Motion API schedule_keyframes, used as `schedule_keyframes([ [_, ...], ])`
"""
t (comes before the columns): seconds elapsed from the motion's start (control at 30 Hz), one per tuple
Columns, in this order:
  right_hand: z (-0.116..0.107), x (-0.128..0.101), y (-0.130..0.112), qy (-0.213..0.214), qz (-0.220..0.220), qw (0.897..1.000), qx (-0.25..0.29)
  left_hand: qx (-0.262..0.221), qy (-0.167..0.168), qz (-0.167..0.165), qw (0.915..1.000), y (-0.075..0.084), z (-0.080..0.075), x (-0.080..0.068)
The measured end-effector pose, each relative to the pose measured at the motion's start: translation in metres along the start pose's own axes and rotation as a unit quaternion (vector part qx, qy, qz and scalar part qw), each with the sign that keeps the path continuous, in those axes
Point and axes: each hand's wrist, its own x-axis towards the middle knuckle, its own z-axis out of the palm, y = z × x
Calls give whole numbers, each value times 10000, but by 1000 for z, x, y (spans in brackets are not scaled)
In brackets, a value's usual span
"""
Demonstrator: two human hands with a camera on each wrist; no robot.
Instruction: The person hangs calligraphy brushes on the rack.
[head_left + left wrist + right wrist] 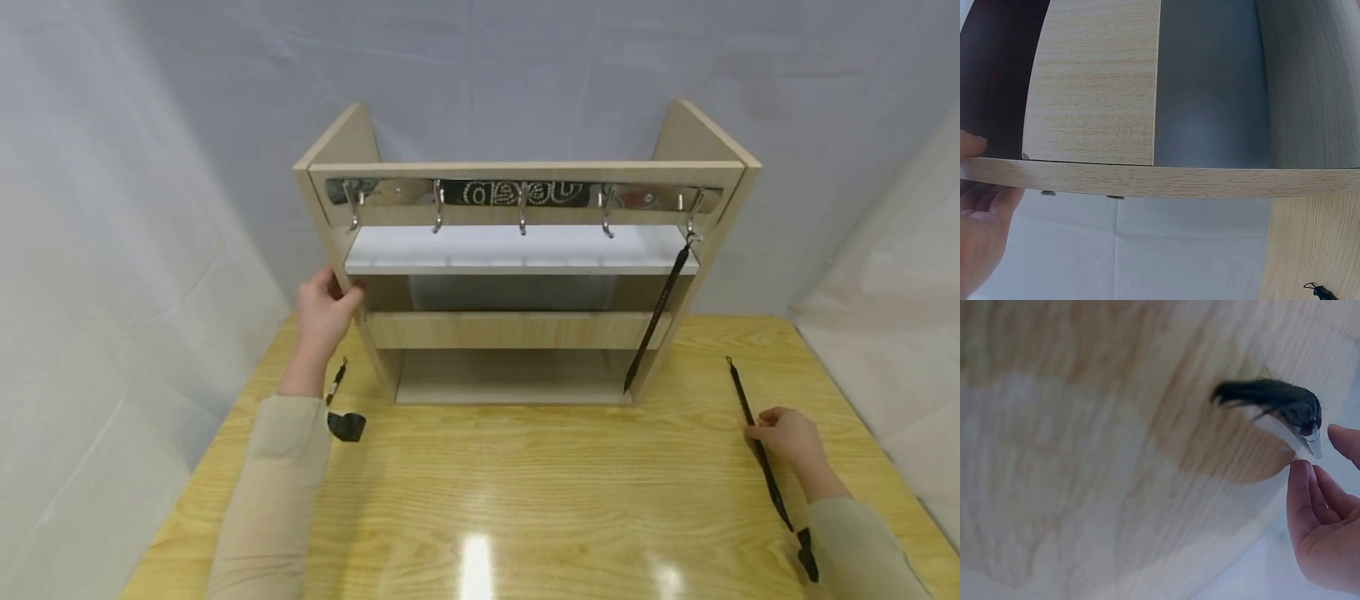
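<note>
My left hand point(322, 312) grips the left side panel of a wooden shelf rack point(517, 331), its thumb on the inner side and fingers outside, as the left wrist view shows at the panel's edge point(1166, 180). On the table at the right lies a long black strap point(763, 467) with a small loop at its far end. My right hand point(791, 435) is at this strap, its fingertips overlapping it. In the right wrist view, thumb and fingertips stand apart beside the dark strap point(1272, 397). Another black strap point(656, 321) hangs from the rack's rightmost hook point(696, 212).
Several metal hooks point(522, 208) line a shiny strip on the rack's top front board. A third black strap point(347, 427) lies on the table left of the rack, partly behind my left arm. White sheeting point(487, 75) stands behind the wooden table point(510, 483).
</note>
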Motion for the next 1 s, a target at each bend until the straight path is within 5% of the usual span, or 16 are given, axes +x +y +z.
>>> schedule_keyframes([
  [1.0, 1, 4, -3, -188, 65, 9997, -147, -90, 22, 174, 9998, 1, -1, -1],
])
